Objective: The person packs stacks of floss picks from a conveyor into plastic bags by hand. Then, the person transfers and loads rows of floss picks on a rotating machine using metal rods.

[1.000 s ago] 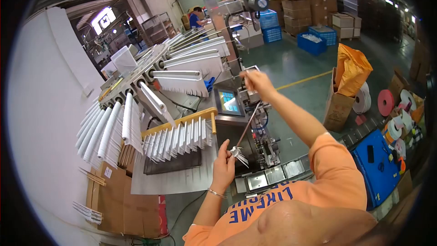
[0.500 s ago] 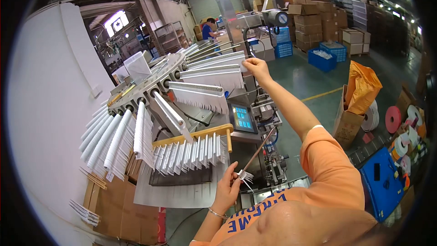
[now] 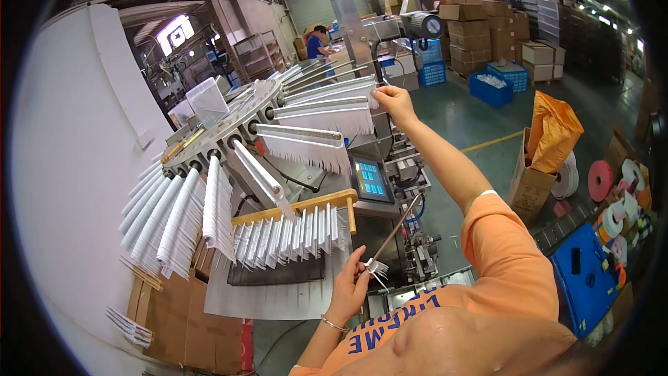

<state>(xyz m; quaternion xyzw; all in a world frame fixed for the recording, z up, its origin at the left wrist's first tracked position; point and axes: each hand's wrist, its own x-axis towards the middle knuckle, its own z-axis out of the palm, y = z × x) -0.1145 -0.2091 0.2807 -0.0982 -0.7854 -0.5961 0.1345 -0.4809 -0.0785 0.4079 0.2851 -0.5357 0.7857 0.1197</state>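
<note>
My right hand (image 3: 395, 106) reaches up to the outer end of a machine arm hung with white fringed strips (image 3: 327, 108), its fingers pinched at the strips' edge. Lower down, my left hand (image 3: 350, 280) holds a thin brown rod (image 3: 399, 226) that slants up to the right, with a small bunch of white tagged pieces (image 3: 376, 267) on it beside the fingers. The round machine (image 3: 229, 122) carries several such arms, spread like spokes. Below them, a wooden rack (image 3: 306, 205) holds a row of white strips over a metal tray (image 3: 264, 301).
A lit touch screen (image 3: 369, 179) stands right of the rack, with machine parts below it. Farther right are a carton with an orange bag (image 3: 554, 132), tape rolls (image 3: 600, 182) and a blue board (image 3: 588, 264). A person in blue (image 3: 316, 43) is at the back.
My right hand has moved from beside the screen up to the hanging strips at the arm's end. My left hand still holds the rod. The view has shifted.
</note>
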